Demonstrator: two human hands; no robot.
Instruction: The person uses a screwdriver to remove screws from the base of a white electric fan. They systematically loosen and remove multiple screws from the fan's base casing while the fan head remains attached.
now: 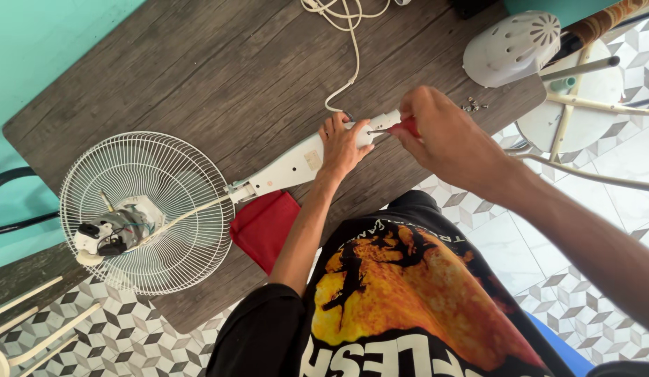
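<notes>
From where I watched, my right hand [436, 136] was clamped around a red-handled screwdriver [406, 127], hiding nearly all of the handle; its tip met the end of the white fan stand [303, 162]. My left hand [342, 144] pressed down on that stand, fingers spread. The stand lay across the dark wooden table [198, 77], joined to the wire fan guard [146, 209] with its bare motor [111, 232]. A red cloth [265, 225] sat partly under the stand. Small screws [474, 106] lay near the white motor cover [513, 47]; the white cord [349, 42] ran out of frame.
</notes>
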